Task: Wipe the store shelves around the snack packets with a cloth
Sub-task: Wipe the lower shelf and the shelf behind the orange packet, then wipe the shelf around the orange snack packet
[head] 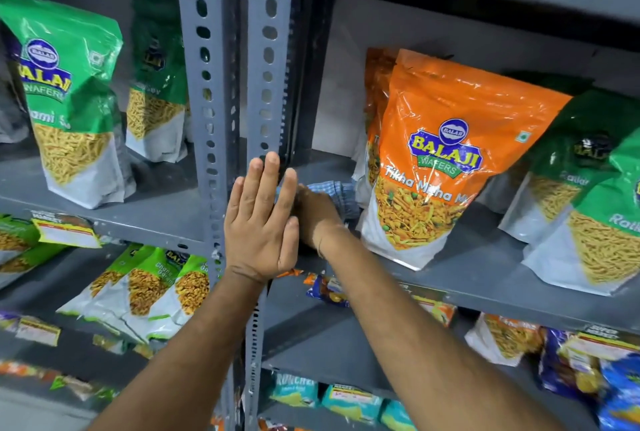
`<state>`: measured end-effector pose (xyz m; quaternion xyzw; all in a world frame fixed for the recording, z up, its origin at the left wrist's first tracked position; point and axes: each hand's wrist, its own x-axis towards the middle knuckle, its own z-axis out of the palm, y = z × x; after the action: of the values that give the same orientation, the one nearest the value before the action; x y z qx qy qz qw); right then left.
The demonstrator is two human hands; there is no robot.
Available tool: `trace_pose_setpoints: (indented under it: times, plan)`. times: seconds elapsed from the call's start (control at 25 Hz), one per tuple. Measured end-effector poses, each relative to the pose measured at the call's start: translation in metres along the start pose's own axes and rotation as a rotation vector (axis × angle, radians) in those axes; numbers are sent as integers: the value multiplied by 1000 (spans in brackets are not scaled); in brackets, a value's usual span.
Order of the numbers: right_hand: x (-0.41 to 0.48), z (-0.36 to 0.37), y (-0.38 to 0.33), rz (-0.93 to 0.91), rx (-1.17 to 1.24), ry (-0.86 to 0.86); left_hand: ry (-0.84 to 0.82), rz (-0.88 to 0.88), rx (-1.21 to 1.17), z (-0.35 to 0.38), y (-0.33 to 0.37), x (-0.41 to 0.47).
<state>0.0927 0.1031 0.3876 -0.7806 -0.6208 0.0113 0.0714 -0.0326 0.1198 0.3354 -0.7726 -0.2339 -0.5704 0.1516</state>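
Fingers of left hand [259, 222] spread flat on upright [268, 84]; right hand [313, 215] grips cloth [341, 193].

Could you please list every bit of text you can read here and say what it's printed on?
"BALAJI WAFERS", "Tikha Mitha": orange plastic snack pouch.
"BALAJI WAFERS": green plastic snack pouch, upper left.
"Ratla": green pouch, far right; cut off.
Yellow shelf price tag: too blurred.

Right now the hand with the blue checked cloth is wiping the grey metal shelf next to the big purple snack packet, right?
Not quite: the head view shows the right hand pressing the blue checked cloth on the grey metal shelf beside a big orange snack packet, not purple.
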Motion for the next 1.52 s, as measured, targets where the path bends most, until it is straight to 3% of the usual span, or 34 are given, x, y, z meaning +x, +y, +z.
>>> trace_pose_setpoints:
  times: [0.2, 0.36, 0.48, 0.6, 0.64, 0.8, 1.08, 1.2, 1.32, 1.4, 1.52]
  plan:
    - [-105, -5, -18, -62, 301, 181, -56, -17, -136, -11, 5, 1]
    - [-160, -2, -23, -66, 209, 221, -124, -78, -265, -26, 13, 3]
    - [-174, -24, -21, 16, 273, 225, -144, -128, -307, -30, 17, 5]
    - [-148, -49, -17, 108, 241, 442, -148, -162, -293, -29, 18, 5]
    - [-130, -51, -16, 116, 196, 445, -149, -174, -290, -29, 20, 5]
    - [-94, -26, -14, 33, 244, 191, -144, -187, -271, -24, 19, 1]
    - [-188, -3, -13, 17, 322, 315, -106, -255, -300, -18, 37, -12]
    - [-221, -29, 17, 149, 344, 393, -140, -216, -278, -18, 65, -20]
    - [-258, -61, 70, 391, 751, 581, -249, -83, -265, -9, 97, -11]
    - [-271, -78, 124, 625, 1107, 717, -315, -137, -265, -1, 113, 4]
    - [-278, -90, 188, 730, 1731, 613, -388, -183, -196, 11, 125, 12]
